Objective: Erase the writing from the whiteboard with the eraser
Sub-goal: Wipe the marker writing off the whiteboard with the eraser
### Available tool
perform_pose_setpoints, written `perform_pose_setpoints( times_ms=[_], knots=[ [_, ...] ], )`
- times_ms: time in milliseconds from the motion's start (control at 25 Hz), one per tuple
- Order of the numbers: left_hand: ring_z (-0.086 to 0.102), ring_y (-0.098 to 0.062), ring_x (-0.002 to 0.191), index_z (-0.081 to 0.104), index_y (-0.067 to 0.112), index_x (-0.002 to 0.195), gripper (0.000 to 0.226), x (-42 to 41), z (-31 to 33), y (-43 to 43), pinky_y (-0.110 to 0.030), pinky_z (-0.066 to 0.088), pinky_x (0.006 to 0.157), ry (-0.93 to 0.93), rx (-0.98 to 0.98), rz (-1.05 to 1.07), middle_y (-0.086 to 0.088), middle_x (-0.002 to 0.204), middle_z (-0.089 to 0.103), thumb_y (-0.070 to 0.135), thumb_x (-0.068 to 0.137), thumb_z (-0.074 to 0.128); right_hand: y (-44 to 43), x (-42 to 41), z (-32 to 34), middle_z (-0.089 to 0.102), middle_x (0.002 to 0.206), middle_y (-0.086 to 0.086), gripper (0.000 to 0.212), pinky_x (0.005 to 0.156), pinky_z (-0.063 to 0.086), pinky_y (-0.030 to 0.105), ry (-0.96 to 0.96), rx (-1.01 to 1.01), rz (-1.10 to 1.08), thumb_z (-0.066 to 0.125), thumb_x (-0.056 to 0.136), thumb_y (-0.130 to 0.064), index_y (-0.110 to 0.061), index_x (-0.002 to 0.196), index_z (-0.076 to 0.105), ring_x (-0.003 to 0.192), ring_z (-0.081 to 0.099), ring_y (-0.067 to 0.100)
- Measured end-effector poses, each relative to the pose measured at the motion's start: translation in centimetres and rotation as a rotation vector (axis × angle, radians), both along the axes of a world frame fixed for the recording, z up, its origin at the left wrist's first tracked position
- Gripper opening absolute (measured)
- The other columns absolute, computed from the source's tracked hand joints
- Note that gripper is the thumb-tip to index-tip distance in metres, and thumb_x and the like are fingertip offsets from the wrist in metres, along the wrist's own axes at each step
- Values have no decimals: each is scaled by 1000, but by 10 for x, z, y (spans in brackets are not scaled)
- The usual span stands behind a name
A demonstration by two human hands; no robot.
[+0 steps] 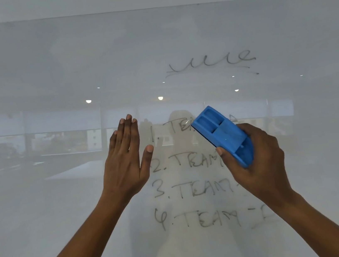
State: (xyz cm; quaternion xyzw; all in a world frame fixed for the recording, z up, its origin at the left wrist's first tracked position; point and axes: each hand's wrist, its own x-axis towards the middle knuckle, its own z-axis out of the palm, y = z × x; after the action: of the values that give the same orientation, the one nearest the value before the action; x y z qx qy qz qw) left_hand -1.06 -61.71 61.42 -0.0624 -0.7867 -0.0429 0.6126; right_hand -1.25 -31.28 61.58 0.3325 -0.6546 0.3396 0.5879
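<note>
A glossy whiteboard (66,208) fills the view, seen from the person's own head height, with faint reflections of ceiling lights and windows across it. Dark marker writing (194,175) sits right of centre: a scribbled, underlined word near the top, and below it a numbered list of four lines, each beginning with "TEAM". The right hand (256,162) grips a blue plastic eraser (224,134), fingers wrapped around its lower end and thumb along its near edge. The eraser is tilted, its upper end pointing up and to the left, covering the end of the first list line. The left hand (125,162) is raised just left of the list, palm toward the board, fingers straight and close together, thumb spread outward, holding nothing. Whether it touches the board cannot be told.
</note>
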Motion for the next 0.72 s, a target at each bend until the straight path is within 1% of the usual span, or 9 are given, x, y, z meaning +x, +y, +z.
perform_pose_setpoints(
  times_ms=[80, 200, 280, 360, 440, 520, 560, 640, 720],
  knots=[
    [-1, -16, 164, 8, 10, 167, 75, -4, 1, -4, -31, -1, 133, -1, 3, 4, -6, 177, 5, 56, 109, 14, -5, -3, 4, 54, 115, -16, 58, 89, 44, 31, 27, 14, -30, 74, 85, -45, -21, 131, 48, 100, 42, -7],
    [-2, -15, 164, 6, 12, 167, 74, -12, 2, -9, -28, -4, 132, -4, 20, 5, -4, 177, 4, 56, 109, 14, -11, -8, 8, 57, 117, -4, 60, 86, 47, 32, 47, 17, -60, 67, 89, -51, -15, 134, 48, 104, 41, 1],
    [-1, -15, 164, 7, 11, 167, 75, -18, 4, -13, -31, -2, 133, -8, 31, 2, -5, 176, 4, 56, 109, 14, -12, -11, 10, 58, 119, 1, 63, 83, 51, 33, 39, 8, -67, 63, 90, -53, -13, 136, 48, 106, 45, 8],
    [0, -16, 164, 11, 9, 167, 75, -23, 5, -18, -37, 3, 134, -12, 33, 13, -6, 176, 6, 56, 108, 15, -12, -14, 11, 60, 120, 5, 64, 83, 53, 31, 40, 13, -75, 61, 92, -53, -10, 138, 49, 109, 49, 14],
    [1, -17, 164, 13, 9, 167, 75, -30, 5, -24, -40, 6, 134, -21, 38, 22, -6, 176, 7, 56, 108, 16, -10, -18, 11, 60, 122, 5, 64, 86, 50, 22, 49, 17, -69, 62, 92, -51, -9, 139, 50, 111, 49, 13],
    [0, -16, 164, 11, 10, 167, 76, -37, 6, -30, -41, 6, 134, -35, 53, 22, -5, 176, 5, 57, 108, 16, -8, -21, 11, 59, 124, 4, 62, 90, 45, 10, 54, 13, -62, 63, 92, -49, -9, 138, 51, 114, 47, 8],
    [-1, -16, 164, 10, 11, 168, 76, -41, 8, -32, -40, 7, 134, -38, 58, 19, -5, 176, 5, 57, 107, 16, -7, -22, 11, 58, 125, 4, 62, 92, 43, 6, 56, 11, -65, 64, 92, -49, -9, 137, 51, 115, 45, 7],
    [0, -15, 164, 11, 11, 168, 76, -48, 11, -35, -39, 7, 133, -30, 66, 14, -5, 176, 6, 56, 107, 17, -6, -25, 11, 53, 126, 3, 61, 94, 40, 2, 65, 5, -73, 64, 92, -49, -7, 135, 51, 117, 45, 9],
    [1, -16, 164, 13, 10, 168, 76, -55, 17, -37, -38, 6, 133, -13, 79, 13, -6, 176, 8, 55, 107, 19, -6, -27, 13, 46, 126, 1, 61, 93, 40, 1, 67, -2, -78, 63, 92, -49, -6, 133, 50, 117, 47, 12]
  ],
)
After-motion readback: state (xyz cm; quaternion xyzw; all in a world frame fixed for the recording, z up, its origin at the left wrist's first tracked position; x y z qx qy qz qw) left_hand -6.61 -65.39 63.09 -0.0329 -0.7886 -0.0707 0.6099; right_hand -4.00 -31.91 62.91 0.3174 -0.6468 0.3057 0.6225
